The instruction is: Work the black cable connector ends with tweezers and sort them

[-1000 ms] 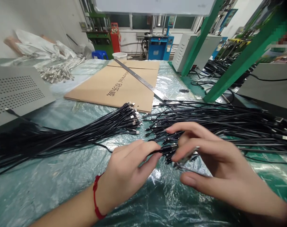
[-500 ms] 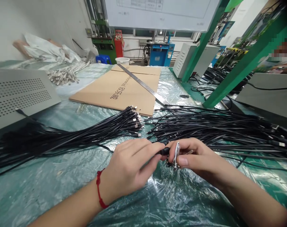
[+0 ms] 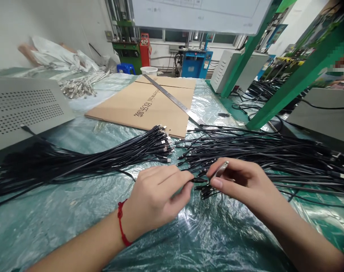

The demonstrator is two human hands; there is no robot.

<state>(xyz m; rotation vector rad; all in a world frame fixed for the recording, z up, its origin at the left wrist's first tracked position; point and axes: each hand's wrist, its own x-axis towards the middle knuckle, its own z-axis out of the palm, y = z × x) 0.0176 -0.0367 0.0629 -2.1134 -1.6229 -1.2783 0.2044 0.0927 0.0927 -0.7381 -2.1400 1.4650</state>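
My left hand point(image 3: 157, 196), with a red string at the wrist, pinches the plug end of a black cable point(image 3: 199, 180) between thumb and fingers. My right hand point(image 3: 240, 181) is closed on a small shiny metal piece point(image 3: 220, 169) held right at that plug, with several more cable ends bunched under its fingers. A tidy bundle of black cables point(image 3: 109, 156) lies to the left with its plugs lined up. A loose spread of black cables point(image 3: 268, 153) fans out to the right.
Green plastic sheeting point(image 3: 75, 223) covers the table. A flat cardboard sheet point(image 3: 149, 104) with a long steel ruler point(image 3: 174, 100) lies behind. A grey perforated metal box point(image 3: 21, 107) stands at the left, green frame posts point(image 3: 291, 75) at the right, and a heap of metal parts point(image 3: 78, 87) at the back left.
My right hand has gone from spread open over the cable ends to closed on the metal piece at the plug. The piece now tilts up and to the right. My left hand keeps its pinch.
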